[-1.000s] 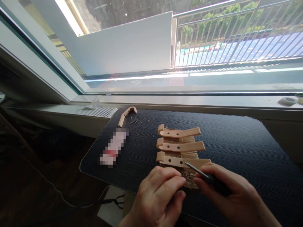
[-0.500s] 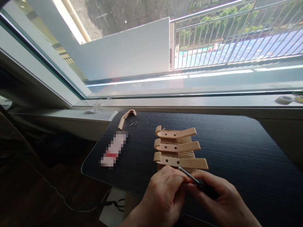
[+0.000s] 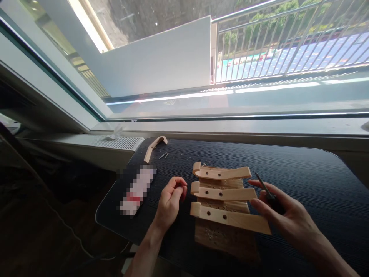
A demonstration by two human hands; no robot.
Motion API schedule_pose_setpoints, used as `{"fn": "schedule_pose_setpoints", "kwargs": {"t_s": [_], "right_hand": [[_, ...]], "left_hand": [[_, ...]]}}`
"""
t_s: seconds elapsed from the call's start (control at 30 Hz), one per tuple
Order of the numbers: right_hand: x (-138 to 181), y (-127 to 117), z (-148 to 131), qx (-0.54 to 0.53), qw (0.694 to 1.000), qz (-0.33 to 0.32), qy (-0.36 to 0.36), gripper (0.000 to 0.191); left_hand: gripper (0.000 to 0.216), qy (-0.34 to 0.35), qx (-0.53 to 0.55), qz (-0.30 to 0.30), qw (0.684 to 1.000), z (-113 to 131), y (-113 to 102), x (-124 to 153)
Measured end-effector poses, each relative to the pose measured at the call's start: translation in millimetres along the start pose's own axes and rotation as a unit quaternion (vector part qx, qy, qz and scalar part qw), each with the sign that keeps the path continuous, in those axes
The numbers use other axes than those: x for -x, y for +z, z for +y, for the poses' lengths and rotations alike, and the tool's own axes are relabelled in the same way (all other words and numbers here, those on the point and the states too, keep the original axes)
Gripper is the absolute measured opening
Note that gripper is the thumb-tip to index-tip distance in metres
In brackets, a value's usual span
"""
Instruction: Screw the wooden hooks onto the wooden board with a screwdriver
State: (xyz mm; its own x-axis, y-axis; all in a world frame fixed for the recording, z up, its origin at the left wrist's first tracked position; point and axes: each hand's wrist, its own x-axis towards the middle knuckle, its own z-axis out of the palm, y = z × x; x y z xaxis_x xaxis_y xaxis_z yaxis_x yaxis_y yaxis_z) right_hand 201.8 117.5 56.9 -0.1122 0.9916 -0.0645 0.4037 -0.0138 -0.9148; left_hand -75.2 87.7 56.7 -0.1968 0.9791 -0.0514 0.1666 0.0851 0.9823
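My right hand [image 3: 284, 209] holds a screwdriver [image 3: 263, 184] with a dark handle, its metal shaft pointing up and left. It is at the right ends of three pale wooden hooks [image 3: 235, 194], which lie side by side across a wooden board [image 3: 215, 234]. Each hook shows two dark screw holes, and its curled end faces left. Left of the board, my left hand [image 3: 170, 202] hovers over the table with fingers curled and thumb pressed in; whatever they hold, if anything, is hidden.
Another wooden hook [image 3: 152, 149] lies at the table's back left, beside several small screws [image 3: 164, 156]. A blurred pink-and-white packet [image 3: 138, 190] lies near the left edge of the black table [image 3: 302, 169]. Behind stand a window sill [image 3: 230, 127] and a radiator [image 3: 121, 142].
My hands, close together at the nearest hook before, have moved apart. The left went left off the board; the right, with the screwdriver, moved right and up. The board's near part is now uncovered.
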Motion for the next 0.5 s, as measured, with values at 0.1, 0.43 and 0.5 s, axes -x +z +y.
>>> {"fn": "schedule_pose_setpoints", "kwargs": {"t_s": [0.1,0.43,0.5], "right_hand": [[-2.7,3.5,5.2,-0.026,0.999,-0.020,0.037,0.051],[-6.2,0.5,3.6,-0.028,0.993,-0.055,0.102,0.037],[-4.5,0.7,9.3,-0.053,0.989,-0.072,0.114,0.035]], "left_hand": [[0.016,-0.025,-0.047,-0.074,0.996,-4.2,-4.1,0.8],[0.051,-0.095,-0.053,-0.205,0.973,-9.2,-9.6,-12.6],[0.048,-0.105,-0.032,-0.216,0.970,-7.0,-7.2,-15.7]]}}
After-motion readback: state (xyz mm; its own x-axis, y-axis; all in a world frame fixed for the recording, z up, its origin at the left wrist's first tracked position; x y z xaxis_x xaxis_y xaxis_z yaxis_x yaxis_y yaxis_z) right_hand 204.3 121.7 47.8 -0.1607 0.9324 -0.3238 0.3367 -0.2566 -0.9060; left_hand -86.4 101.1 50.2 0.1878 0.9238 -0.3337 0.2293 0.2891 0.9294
